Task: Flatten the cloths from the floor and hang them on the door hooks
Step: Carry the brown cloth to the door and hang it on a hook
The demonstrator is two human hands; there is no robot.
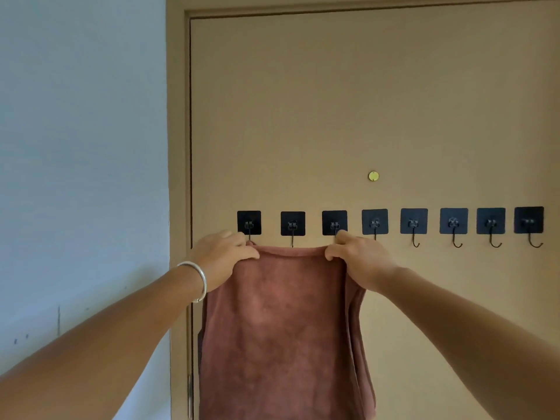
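A reddish-brown cloth [285, 328] hangs flat against the tan door [363, 101], its top edge just below a row of several black square adhesive hooks [292, 224]. My left hand [222, 259], with a silver bangle on the wrist, pinches the cloth's top left corner under the leftmost hook [249, 223]. My right hand [360, 259] pinches the top right corner under the third hook [334, 223]. The second hook's wire dips behind the cloth's top edge. Whether the cloth is caught on any hook is hidden by my fingers.
Five more black hooks [453, 221] to the right carry nothing. A small brass disc [373, 176] sits on the door above the row. The door frame [178, 177] and a pale blue-grey wall [81, 147] lie to the left.
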